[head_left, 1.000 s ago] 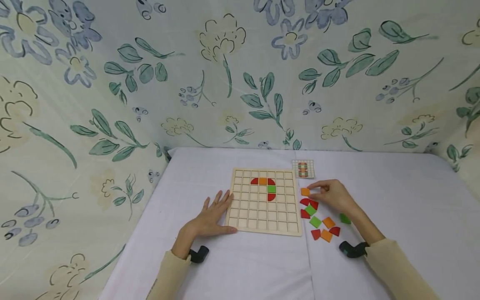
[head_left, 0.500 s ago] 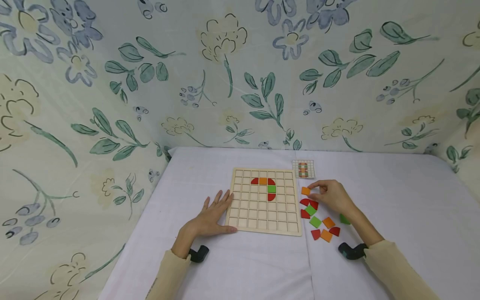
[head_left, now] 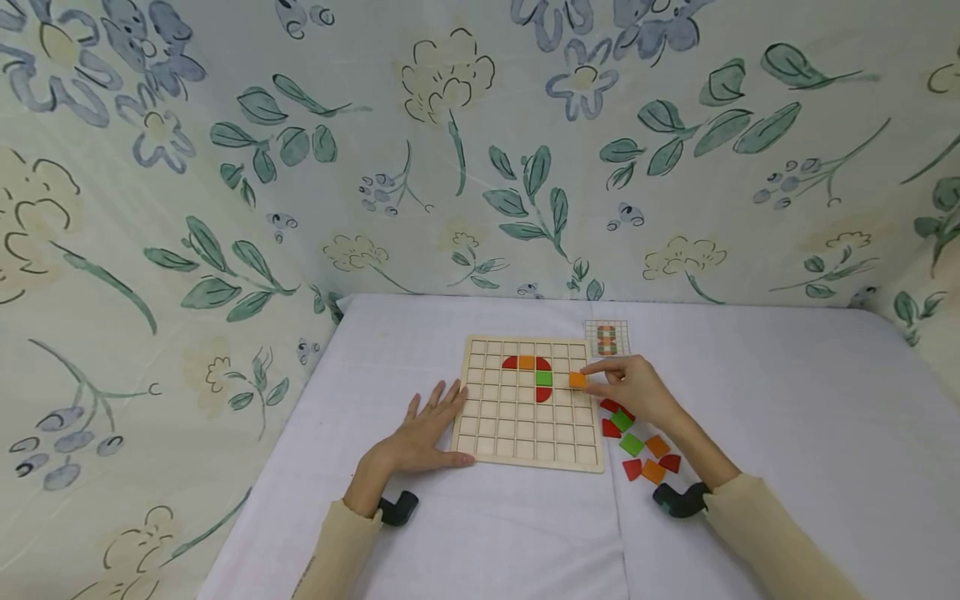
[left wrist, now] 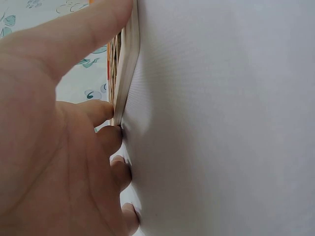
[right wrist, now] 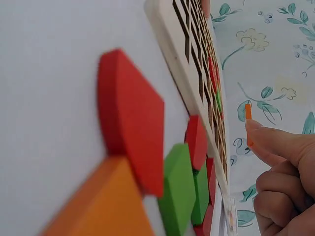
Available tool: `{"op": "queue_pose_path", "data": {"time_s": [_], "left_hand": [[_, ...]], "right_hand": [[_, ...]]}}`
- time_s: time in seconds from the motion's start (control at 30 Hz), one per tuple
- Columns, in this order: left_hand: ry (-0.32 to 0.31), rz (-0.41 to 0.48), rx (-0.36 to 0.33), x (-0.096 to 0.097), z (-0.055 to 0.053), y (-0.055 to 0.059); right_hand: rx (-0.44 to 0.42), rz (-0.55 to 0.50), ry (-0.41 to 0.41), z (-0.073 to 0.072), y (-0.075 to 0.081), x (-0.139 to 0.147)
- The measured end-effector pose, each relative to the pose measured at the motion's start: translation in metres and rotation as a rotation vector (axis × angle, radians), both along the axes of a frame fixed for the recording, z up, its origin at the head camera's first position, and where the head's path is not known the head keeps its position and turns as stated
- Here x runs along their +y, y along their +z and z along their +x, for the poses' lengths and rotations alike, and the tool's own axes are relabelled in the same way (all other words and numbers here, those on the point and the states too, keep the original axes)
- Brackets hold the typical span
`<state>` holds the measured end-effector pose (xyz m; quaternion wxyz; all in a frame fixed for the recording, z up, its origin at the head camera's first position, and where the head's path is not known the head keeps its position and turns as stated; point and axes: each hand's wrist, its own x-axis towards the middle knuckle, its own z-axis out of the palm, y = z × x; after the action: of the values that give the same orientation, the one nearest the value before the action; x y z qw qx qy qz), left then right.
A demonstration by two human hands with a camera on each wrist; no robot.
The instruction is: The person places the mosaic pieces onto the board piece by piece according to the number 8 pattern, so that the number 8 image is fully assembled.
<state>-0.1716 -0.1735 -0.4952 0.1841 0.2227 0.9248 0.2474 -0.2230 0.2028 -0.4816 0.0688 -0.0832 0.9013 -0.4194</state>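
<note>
A wooden grid board [head_left: 507, 427] lies on the white cloth, with red, orange and green pieces set in an arc in its upper cells. My left hand [head_left: 417, 437] rests against the board's left side, fingers spread and straight, thumb at the lower left corner. In the left wrist view the thumb and a finger touch the board's rim [left wrist: 129, 64]. Between thumb and forefinger my right hand [head_left: 636, 390] pinches an orange square tile [head_left: 577, 380], above the board's right columns. The right wrist view shows that tile edge-on, raised off the board.
Several loose tiles lie right of the board, among them a green square [head_left: 632, 444], an orange square [head_left: 653, 472] and a red quarter-round piece [head_left: 670, 463]. A small pattern card [head_left: 607, 337] lies by the board's upper right corner. Floral cloth [head_left: 480, 150] hangs behind the table.
The right hand has carried the orange square tile leftward from beside the board to over its right columns. My left hand has stayed in place.
</note>
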Motion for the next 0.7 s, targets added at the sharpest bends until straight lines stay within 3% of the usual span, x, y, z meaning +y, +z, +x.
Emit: {"op": "queue_pose_path", "data": {"time_s": [0.3, 0.7], "left_hand": [[-0.003, -0.009, 0.009, 0.000, 0.000, 0.001], [0.003, -0.023, 0.013, 0.001, -0.001, -0.001]], "right_hand": [[0.004, -0.044, 0.104, -0.004, -0.005, -0.040], [-0.029, -0.046, 0.125, -0.004, -0.010, -0.068]]}}
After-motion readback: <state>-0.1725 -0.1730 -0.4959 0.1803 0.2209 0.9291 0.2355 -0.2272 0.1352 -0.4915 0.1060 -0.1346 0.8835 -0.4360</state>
